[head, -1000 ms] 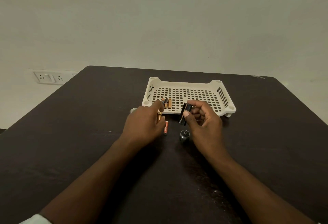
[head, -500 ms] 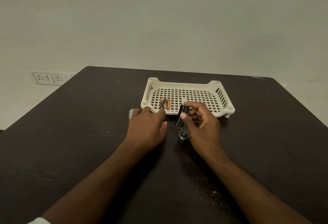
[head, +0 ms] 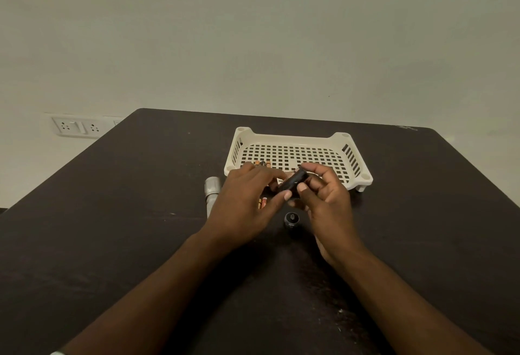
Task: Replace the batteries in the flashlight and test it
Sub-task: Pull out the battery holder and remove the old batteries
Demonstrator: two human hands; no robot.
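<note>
My right hand [head: 326, 200] grips a black cylindrical battery holder [head: 295, 181] just above the table, in front of the tray. My left hand [head: 244, 200] meets it from the left, with thumb and forefinger pinching the holder's near end. A small pale piece shows between those fingers, and I cannot tell what it is. The silver flashlight body [head: 211, 193] lies on the table left of my left hand. Its round end cap [head: 291, 219] sits below my hands. Two orange batteries [head: 262, 203] lie on the table, partly hidden by my left hand.
A cream perforated tray [head: 298, 141] stands behind my hands, with a few batteries [head: 262, 163] at its front left. The dark table [head: 140, 214] fills the view. A wall socket plate [head: 76, 127] is at the far left.
My left hand went down to the table beside the orange batteries, then rose and moved right to the holder. My right hand tilted the holder towards the left hand. The flashlight body is now uncovered.
</note>
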